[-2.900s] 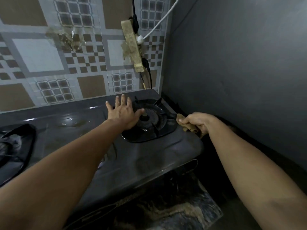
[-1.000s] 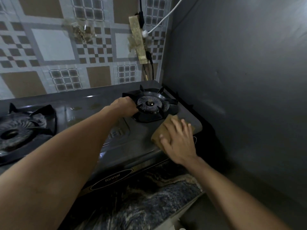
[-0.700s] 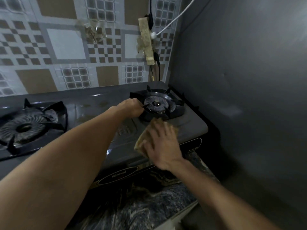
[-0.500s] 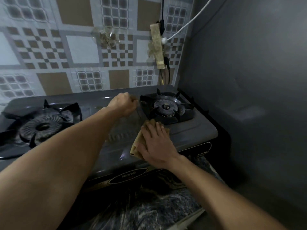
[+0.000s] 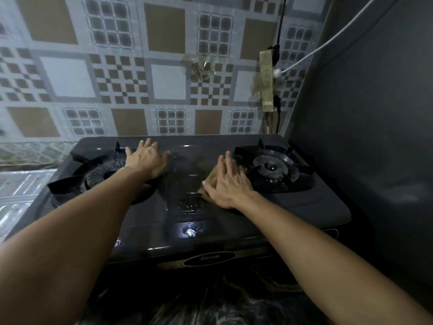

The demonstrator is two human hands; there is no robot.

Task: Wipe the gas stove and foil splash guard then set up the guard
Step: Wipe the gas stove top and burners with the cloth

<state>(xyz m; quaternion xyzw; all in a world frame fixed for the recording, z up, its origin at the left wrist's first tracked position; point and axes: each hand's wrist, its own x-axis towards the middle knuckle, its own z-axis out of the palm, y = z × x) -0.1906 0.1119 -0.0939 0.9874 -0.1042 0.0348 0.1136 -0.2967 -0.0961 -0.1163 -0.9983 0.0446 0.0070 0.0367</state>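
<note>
1. While the left hand (image 5: 146, 160) lies flat on the stove (image 5: 210, 221), its fingers are straight and slightly spread, palm down, holding nothing; it rests just right of the left burner (image 5: 103, 174), on that burner's inner edge
2. The right hand (image 5: 226, 184) is also open, fingers straight and close together, pressing a cloth (image 5: 209, 181) down onto the stove top between the two burners, just left of the right burner (image 5: 271, 167)
3. The cloth is tan and crumpled; only a small part shows past the thumb side and fingertips, the rest lies under the palm
4. The stove is a dark, glossy two-burner unit with rounded corners; a bright glare patch and wet-looking streaks sit on its middle panel, and an oval badge (image 5: 209, 257) marks the front edge
5. Each burner has a round ribbed cap ringed by black angular pan supports
6. A silvery embossed sheet with raised ridges, apparently the foil guard (image 5: 18, 195), lies flat to the left of the stove, touching or nearly touching its side; which, I cannot tell
7. Behind the stove is a wall (image 5: 164, 85) of patterned squares in brown, white and grey; a yellowed strip (image 5: 267, 80) with a white cable (image 5: 328, 43) hangs near the corner
8. At the right stands a plain, matte grey panel (image 5: 375, 113)
9. The counter (image 5: 234, 306) below the stove front is dark with marbled veins
</note>
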